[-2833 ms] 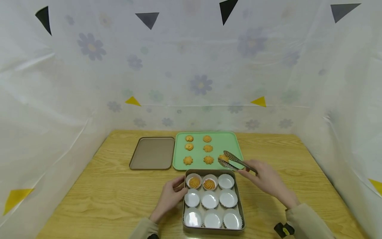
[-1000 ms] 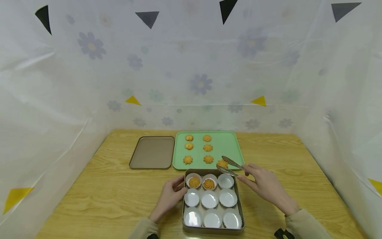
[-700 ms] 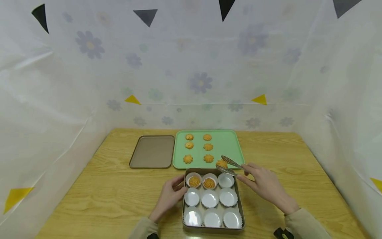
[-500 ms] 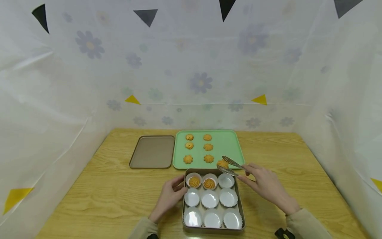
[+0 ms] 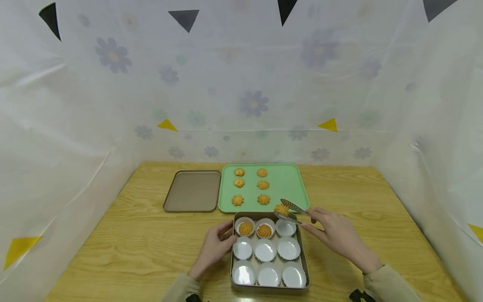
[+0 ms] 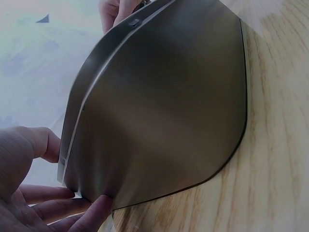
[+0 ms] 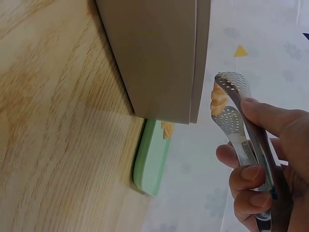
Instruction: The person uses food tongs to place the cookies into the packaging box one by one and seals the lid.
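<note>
In the head view my right hand (image 5: pixel 336 233) grips metal tongs (image 5: pixel 292 206) with perforated tips. A golden cookie (image 5: pixel 281 209) is pinched between those tips, just above the far right corner of a deep square tin (image 5: pixel 269 289). The right wrist view shows the tongs (image 7: pixel 263 150) on either side of the ridged cookie (image 7: pixel 218 99), clear of the tin's wall. My left hand (image 5: pixel 215 248) holds the tin's left wall near the far corner; in the left wrist view its thumb is at the rim and its fingers touch the outside. Swirled cookies (image 5: pixel 245 228) sit in two white paper cups.
Behind the tin lies a green tray (image 5: pixel 286 184) bearing several cookies in two columns. Left of it is a flat brown tray (image 5: pixel 193 191). Inside the tin stand several paper cups (image 5: pixel 265 250). Everything rests on a wooden table (image 5: pixel 143 243) before a flowered curtain.
The tongs have taken the cookie off the green tray's near right part and brought it toward the tin's far right corner. My left hand keeps its place on the tin.
</note>
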Available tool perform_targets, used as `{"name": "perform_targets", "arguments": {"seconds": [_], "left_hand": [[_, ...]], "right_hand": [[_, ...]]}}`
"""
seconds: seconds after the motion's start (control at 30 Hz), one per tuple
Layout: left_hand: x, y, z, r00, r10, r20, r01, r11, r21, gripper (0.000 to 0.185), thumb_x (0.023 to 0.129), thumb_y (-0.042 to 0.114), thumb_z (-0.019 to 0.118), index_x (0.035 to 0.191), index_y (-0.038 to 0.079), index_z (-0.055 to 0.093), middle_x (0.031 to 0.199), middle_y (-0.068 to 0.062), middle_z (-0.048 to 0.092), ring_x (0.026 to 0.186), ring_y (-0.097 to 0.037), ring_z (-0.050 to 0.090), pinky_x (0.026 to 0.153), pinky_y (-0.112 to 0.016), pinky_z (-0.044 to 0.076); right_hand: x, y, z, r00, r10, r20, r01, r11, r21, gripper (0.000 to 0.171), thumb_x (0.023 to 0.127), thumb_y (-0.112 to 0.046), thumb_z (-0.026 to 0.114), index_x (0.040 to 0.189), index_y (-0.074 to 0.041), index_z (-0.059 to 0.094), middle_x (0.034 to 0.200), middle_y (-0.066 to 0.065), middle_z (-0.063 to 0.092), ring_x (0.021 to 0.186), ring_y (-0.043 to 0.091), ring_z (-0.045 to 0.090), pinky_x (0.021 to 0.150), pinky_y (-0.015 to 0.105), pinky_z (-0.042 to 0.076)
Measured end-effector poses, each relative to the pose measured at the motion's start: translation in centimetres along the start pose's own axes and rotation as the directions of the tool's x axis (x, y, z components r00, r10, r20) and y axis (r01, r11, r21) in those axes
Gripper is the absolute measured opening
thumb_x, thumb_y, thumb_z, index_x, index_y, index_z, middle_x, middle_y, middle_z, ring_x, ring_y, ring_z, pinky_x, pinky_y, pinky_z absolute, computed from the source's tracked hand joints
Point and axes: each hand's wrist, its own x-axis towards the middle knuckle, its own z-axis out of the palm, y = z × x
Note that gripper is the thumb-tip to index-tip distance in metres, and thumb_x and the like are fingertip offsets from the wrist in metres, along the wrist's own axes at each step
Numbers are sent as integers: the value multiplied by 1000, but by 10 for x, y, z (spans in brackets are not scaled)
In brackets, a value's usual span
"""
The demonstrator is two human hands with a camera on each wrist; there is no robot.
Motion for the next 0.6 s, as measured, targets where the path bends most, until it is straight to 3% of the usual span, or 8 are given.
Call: {"name": "perform_targets", "arguments": {"seconds": [0.43, 0.6], "left_hand": [[0, 0, 0, 1000, -9, -1, 9, 1000, -1, 53, 88, -1, 63, 137, -17, 50, 141, -36, 52, 126, -50, 57, 102, -40, 58], [0, -1, -1, 1000, 30, 9, -30, 999, 18, 53, 89, 2, 61, 137, -17, 50, 139, -38, 52, 124, -51, 58, 101, -40, 58]], "right_hand": [[-1, -2, -4, 1000, 3, 29, -2, 999, -39, 31, 90, -34, 74, 112, -13, 73, 82, -6, 66, 56, -3, 44, 46, 16, 34], [-3, -1, -9, 997, 28, 70, -24, 998, -50, 34, 90, -35, 74, 115, -11, 72, 83, -4, 67, 60, 2, 51, 48, 21, 41]]}}
